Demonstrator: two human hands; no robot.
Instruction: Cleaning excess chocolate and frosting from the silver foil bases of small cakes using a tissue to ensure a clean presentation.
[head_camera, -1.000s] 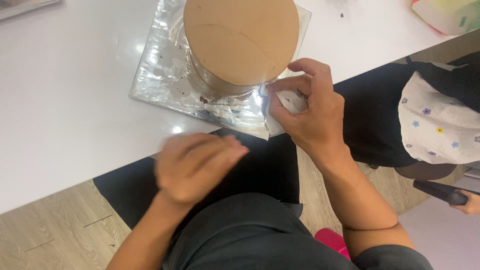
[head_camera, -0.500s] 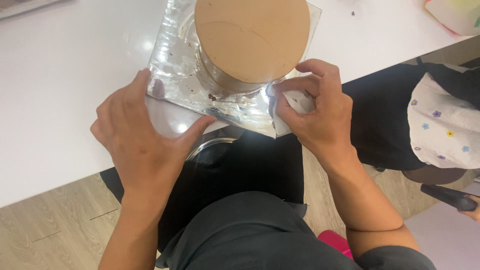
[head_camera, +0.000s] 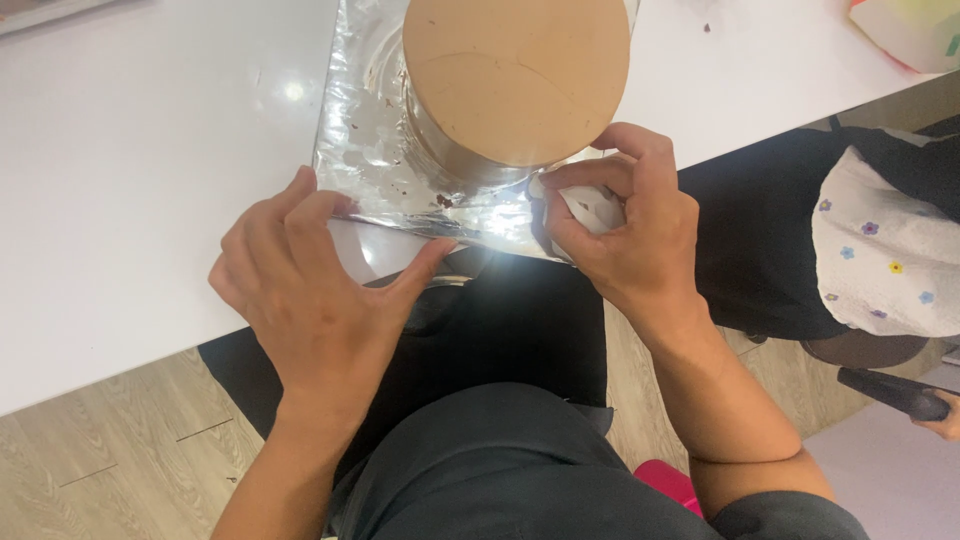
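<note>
One foil-covered board (head_camera: 375, 150) bears one round cake (head_camera: 515, 80); left hand (head_camera: 310, 290) spread, right hand (head_camera: 630, 235) fingers pinching a white cloth (head_camera: 590, 212).

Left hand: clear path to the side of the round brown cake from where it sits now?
Probably yes. The left hand rests on the near edge of the foil board, and only bare foil lies between it and the cake. The right hand works at the cake's near right side, out of that path.
</note>
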